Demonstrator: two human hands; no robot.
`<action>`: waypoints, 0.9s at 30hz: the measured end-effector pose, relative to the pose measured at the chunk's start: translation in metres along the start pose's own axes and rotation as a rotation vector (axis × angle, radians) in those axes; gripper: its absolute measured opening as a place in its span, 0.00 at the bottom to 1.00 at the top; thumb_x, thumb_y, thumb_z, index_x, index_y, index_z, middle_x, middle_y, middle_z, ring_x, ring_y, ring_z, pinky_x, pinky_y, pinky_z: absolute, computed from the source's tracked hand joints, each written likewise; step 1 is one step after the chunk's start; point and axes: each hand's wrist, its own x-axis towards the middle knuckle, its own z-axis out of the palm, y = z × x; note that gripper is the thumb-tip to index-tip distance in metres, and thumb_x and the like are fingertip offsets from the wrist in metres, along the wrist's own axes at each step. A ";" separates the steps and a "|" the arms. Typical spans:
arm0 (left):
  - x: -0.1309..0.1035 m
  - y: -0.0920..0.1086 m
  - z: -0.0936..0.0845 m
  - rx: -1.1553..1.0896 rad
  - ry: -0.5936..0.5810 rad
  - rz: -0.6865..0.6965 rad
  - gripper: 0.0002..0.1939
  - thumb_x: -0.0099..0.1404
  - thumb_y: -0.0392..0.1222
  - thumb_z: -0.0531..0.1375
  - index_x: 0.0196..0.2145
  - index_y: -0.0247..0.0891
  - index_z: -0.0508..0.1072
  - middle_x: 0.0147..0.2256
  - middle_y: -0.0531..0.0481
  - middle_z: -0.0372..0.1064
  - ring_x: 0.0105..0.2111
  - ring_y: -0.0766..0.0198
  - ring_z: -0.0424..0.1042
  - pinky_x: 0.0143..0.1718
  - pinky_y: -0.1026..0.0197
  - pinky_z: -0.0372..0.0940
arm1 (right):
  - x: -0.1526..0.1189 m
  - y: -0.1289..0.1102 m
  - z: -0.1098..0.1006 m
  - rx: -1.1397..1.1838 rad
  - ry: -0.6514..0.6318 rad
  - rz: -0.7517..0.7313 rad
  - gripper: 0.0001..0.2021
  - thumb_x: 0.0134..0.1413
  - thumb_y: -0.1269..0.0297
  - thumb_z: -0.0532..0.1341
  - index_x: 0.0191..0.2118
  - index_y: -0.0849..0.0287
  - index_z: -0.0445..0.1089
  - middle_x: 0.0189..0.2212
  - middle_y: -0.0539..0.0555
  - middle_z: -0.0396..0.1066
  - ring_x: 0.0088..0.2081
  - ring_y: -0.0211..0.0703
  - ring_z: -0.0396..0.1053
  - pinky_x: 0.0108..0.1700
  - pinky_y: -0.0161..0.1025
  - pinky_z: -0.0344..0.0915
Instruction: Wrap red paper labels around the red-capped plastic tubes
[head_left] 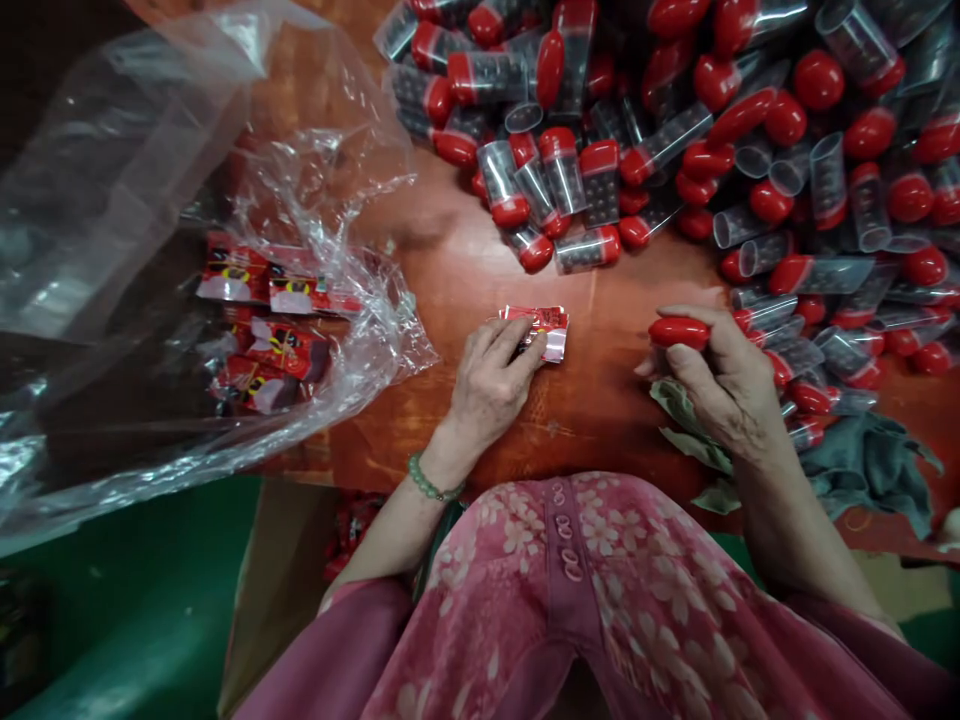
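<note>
My right hand (pixel 727 385) is closed around a red-capped container (pixel 679 332), its rounded red end facing up; the rest of it is hidden by my fingers. My left hand (pixel 495 375) rests on a small stack of red printed cards (pixel 553 335) in the middle of the table. Its fingertips and thumb press together on the top of the stack, and they hide part of the print. A green bead bracelet (pixel 431 482) circles my left wrist.
Many clear tubes with red caps (pixel 585 185) lie heaped at the back and right of the table (pixel 480 250). At left, a large clear plastic bag (pixel 322 210) holds red printed packs (pixel 277 345). A grey-green cloth (pixel 866 465) lies near the right front edge.
</note>
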 end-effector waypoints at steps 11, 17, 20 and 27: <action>0.013 -0.006 -0.013 -0.031 -0.009 0.036 0.09 0.70 0.42 0.60 0.39 0.38 0.80 0.35 0.46 0.77 0.33 0.64 0.70 0.33 0.62 0.66 | 0.027 -0.007 0.047 -0.212 -0.138 -0.194 0.13 0.67 0.58 0.57 0.53 0.55 0.69 0.45 0.56 0.76 0.45 0.47 0.74 0.49 0.45 0.71; 0.017 -0.001 -0.021 -0.091 -0.073 -0.035 0.12 0.72 0.41 0.56 0.41 0.37 0.80 0.37 0.45 0.76 0.36 0.63 0.72 0.36 0.61 0.68 | 0.036 0.006 0.072 -0.402 -0.135 -0.219 0.13 0.69 0.58 0.55 0.50 0.57 0.70 0.41 0.57 0.74 0.43 0.48 0.73 0.45 0.43 0.71; 0.017 0.001 -0.016 -0.071 -0.017 -0.083 0.11 0.71 0.38 0.57 0.37 0.37 0.79 0.33 0.47 0.76 0.34 0.63 0.71 0.36 0.60 0.68 | 0.036 0.007 0.072 -0.450 -0.133 -0.218 0.13 0.69 0.58 0.55 0.50 0.57 0.71 0.40 0.58 0.74 0.41 0.49 0.72 0.44 0.43 0.70; 0.016 -0.004 -0.017 -0.186 0.044 -0.152 0.08 0.65 0.44 0.65 0.32 0.38 0.80 0.30 0.51 0.77 0.30 0.66 0.73 0.33 0.63 0.67 | 0.044 0.010 0.065 -0.350 -0.128 -0.245 0.14 0.68 0.57 0.56 0.50 0.58 0.71 0.40 0.58 0.75 0.41 0.47 0.72 0.46 0.43 0.70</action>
